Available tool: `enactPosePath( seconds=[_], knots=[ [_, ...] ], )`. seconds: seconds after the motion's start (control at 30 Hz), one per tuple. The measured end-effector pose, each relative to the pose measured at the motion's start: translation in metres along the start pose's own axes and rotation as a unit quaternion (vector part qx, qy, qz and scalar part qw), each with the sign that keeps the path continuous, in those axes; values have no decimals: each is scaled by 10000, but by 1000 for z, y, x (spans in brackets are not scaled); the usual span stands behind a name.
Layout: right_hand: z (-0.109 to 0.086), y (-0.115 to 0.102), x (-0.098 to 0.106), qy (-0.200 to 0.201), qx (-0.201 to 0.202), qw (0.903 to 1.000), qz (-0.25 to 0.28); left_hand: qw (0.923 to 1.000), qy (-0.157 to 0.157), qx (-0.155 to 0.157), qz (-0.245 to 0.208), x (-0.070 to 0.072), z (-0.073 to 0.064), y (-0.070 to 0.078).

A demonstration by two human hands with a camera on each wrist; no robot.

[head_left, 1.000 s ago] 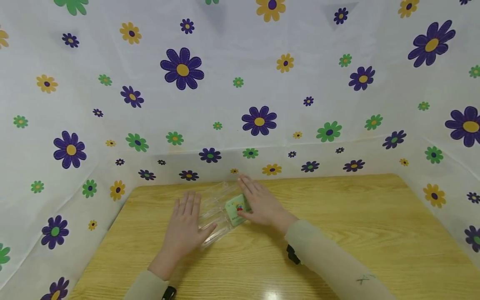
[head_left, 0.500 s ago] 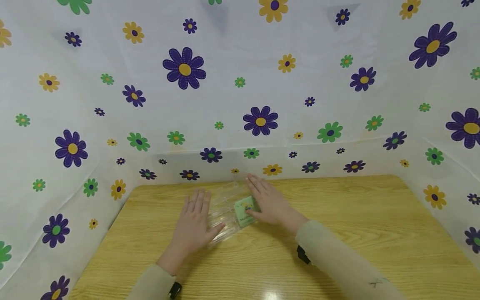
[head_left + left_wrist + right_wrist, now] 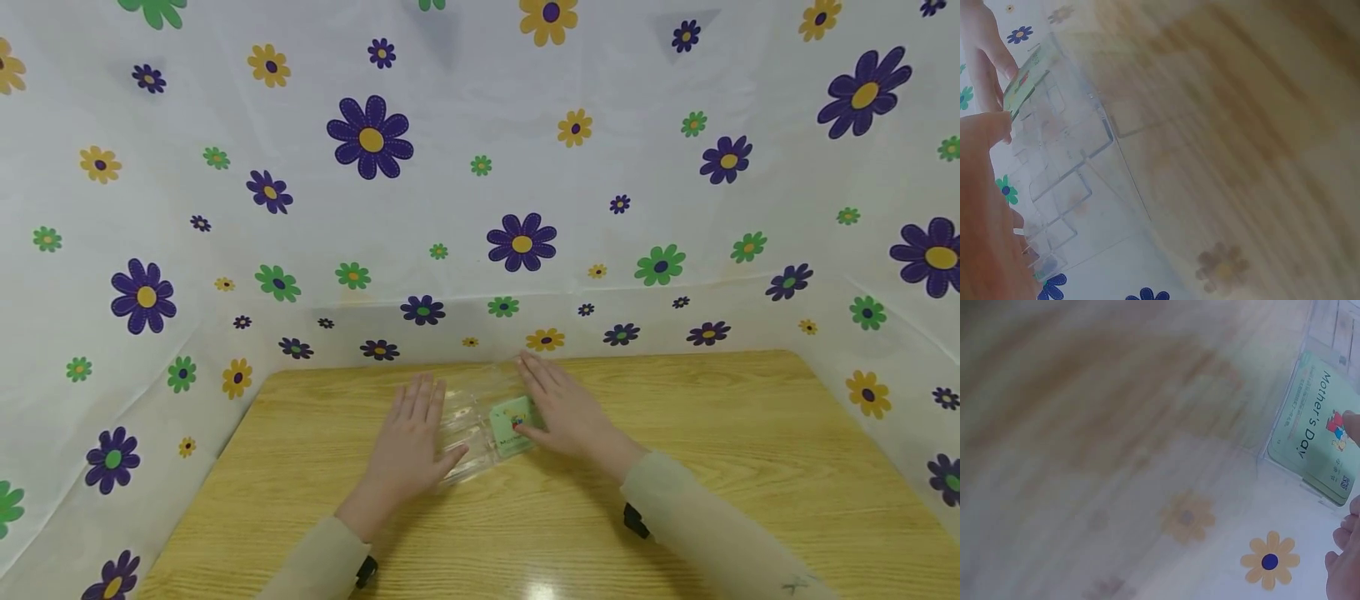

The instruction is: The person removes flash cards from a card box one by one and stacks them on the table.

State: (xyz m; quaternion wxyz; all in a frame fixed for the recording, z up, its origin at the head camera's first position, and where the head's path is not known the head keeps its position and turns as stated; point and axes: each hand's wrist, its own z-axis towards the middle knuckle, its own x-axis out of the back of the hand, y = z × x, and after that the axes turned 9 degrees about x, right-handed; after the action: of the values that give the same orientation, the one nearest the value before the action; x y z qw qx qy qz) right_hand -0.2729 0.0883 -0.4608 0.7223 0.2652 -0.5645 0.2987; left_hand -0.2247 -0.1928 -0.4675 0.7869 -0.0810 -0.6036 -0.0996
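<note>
A clear plastic compartment box (image 3: 467, 414) lies on the wooden table between the two hands. Inside its right part sits a stack of pale green cards (image 3: 507, 435), the top one printed "Mother's Day" in the right wrist view. Along the box's left side rests the left hand (image 3: 408, 450), fingers straight and thumb spread over the near corner. The right hand (image 3: 573, 421) lies along the opposite side with extended fingers, its thumb over the card. In the left wrist view, divider walls of the box (image 3: 1060, 187) show through the clear plastic.
The wooden table (image 3: 720, 450) ends at the back against a white flower-printed sheet (image 3: 420, 225), which also rises on the left and right. Black wrist straps (image 3: 636, 521) show under the sleeves.
Both hands and the clear box with the green cards have shifted steadily to the right across the table. The hands keep their places at the box's sides.
</note>
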Motion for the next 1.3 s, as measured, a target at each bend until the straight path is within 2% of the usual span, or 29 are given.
enactPosePath(
  seconds=[0.4, 0.67, 0.93, 1.1, 1.3],
  knots=[
    [-23, 7, 3, 169, -1, 9998, -56, 9995, -49, -174, 274, -4, 7, 10],
    [-36, 8, 5, 167, -171, 9997, -93, 9980, -128, -360, 502, -4, 13, 17],
    [-51, 11, 6, 385, -151, 9990, -166, 9977, -215, -485, 421, -2, 18, 25],
    [-60, 13, 7, 428, -106, 9986, -298, 9964, -272, -556, 586, -2, 20, 29],
    [-69, 12, 12, 418, -172, 9989, -153, 9954, -332, -623, 648, -3, 23, 35]
  ],
)
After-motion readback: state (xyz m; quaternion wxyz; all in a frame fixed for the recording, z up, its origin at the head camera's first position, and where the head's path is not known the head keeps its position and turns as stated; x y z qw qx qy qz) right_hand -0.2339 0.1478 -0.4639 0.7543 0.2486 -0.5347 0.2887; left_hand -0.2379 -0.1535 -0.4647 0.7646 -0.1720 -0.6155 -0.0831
